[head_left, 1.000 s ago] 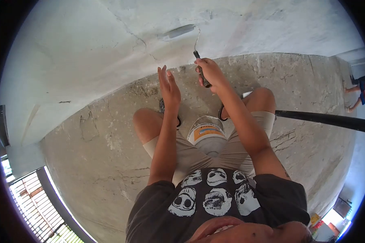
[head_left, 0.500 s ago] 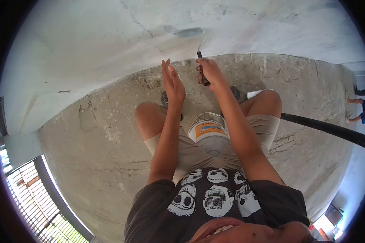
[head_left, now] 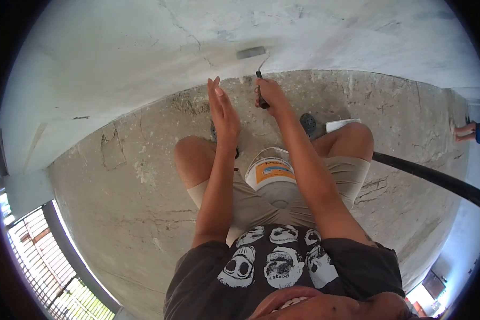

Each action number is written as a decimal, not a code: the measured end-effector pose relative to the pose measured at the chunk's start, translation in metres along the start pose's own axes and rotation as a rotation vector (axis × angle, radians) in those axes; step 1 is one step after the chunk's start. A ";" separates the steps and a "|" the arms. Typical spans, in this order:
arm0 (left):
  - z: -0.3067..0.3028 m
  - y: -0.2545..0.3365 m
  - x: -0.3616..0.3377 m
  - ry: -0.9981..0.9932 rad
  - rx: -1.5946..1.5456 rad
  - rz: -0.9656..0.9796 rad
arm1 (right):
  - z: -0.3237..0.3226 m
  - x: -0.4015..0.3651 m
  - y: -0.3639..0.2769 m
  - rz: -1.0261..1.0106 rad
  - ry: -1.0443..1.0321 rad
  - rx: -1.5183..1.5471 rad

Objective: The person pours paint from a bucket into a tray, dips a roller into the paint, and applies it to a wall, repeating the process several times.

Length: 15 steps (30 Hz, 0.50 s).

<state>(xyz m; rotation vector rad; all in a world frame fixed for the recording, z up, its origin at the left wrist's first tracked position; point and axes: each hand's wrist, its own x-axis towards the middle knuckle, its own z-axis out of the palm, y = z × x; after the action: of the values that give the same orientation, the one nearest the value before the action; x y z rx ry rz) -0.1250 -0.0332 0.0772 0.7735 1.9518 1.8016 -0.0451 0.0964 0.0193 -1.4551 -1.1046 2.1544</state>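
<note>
Head view: R hand was wrapped round roller handle; roller sleeve lay fwd & slightly L of grip, at wall, long axis approx. crosswise to handle. L hand empty, fingers straight, L of grip. Bucket behind grip.

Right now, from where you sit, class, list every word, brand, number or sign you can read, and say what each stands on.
Bucket: a word across its orange label, perhaps starting "Po"; the rest is too blurred to read.
Same label: smaller print, too small to read.
Dark shirt: tiny lettering under the middle lower face print, perhaps containing "oo"; too blurred to read whole.
Roller: no lettering visible.
</note>
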 end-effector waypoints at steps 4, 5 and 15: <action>0.001 0.008 0.000 0.004 0.080 -0.049 | 0.014 -0.089 -0.040 -0.114 -0.073 0.038; 0.000 0.008 0.001 0.018 0.132 -0.036 | 0.017 -0.095 -0.042 -0.129 -0.104 0.077; 0.004 0.005 -0.003 0.001 0.181 -0.017 | 0.029 -0.063 -0.028 -0.039 -0.057 -0.009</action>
<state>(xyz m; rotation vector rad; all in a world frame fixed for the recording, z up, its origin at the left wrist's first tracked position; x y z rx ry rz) -0.1191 -0.0317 0.0812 0.8100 2.1373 1.6318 -0.0476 0.0625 0.0857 -1.3717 -1.1541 2.1792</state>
